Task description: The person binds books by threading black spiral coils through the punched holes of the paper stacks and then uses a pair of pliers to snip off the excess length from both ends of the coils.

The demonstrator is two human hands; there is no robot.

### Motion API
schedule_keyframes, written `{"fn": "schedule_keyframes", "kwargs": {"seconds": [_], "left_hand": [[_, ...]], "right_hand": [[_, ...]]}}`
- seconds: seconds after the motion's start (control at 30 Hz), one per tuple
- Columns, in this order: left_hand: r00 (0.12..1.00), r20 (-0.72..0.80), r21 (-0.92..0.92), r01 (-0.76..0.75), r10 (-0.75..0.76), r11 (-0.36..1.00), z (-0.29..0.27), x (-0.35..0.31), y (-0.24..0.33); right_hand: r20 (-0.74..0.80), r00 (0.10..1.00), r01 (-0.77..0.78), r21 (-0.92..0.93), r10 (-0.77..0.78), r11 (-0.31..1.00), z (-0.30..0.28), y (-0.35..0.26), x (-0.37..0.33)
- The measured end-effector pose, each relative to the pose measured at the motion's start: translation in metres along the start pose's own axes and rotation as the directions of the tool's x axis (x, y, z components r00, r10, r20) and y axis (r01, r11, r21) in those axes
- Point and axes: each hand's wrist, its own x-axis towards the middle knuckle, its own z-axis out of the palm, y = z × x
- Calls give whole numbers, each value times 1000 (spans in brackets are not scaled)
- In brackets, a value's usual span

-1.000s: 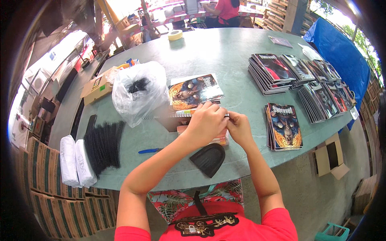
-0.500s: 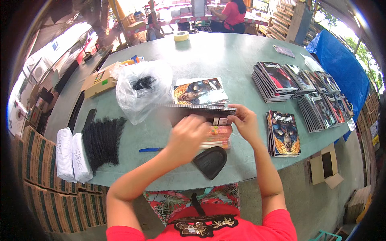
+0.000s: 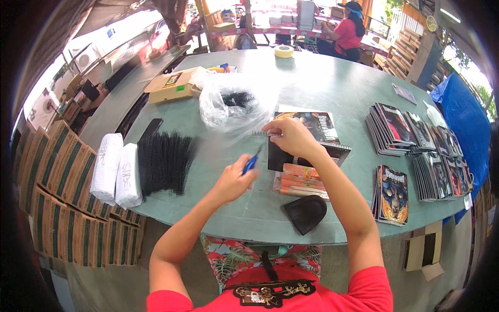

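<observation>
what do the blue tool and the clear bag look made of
Blue tool: probably a plastic handle, smooth and evenly coloured; its slim dark tip may be metal. Clear bag: likely thin plastic film, glossy, see-through and crumpled.

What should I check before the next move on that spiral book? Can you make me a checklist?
1. Blue-handled tool gripped: ok, it is in the left hand.
2. Coil steadied: ok, the right hand pinches it near its left end.
3. Coil end level with the book's edge: not ok, it pokes out past the notebook on the left.
4. Tool tip at the coil: not ok, a gap shows between them.
5. Tool's jaws open: cannot tell, too small to see.
6. Loose black coils out of the way: ok, they lie left of both hands.
</observation>
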Motion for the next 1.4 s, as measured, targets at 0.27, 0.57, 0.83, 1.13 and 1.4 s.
{"fn": "schedule_keyframes", "kwargs": {"seconds": [0.27, 0.57, 0.83, 1.13, 1.4], "left_hand": [[997, 45, -171, 62, -55, 983, -10, 6, 15], [992, -77, 372, -61, 96, 926, -9, 20, 4], [869, 466, -584, 442, -165, 681, -14, 14, 16], [937, 316, -214, 225, -151, 951, -26, 10, -2], [953, 276, -182, 177, -122, 967, -34, 6, -12]], "right_hand": [[33, 999, -39, 98, 36, 994, 2, -11, -1], [-43, 983, 182, 31, -180, 983, 13, -6, -5], [-211, 977, -34, -97, 13, 995, 13, -12, -12], [-75, 994, 63, -182, -78, 981, 6, -10, 16], [132, 989, -42, -194, 69, 980, -55, -42, 52]]}}
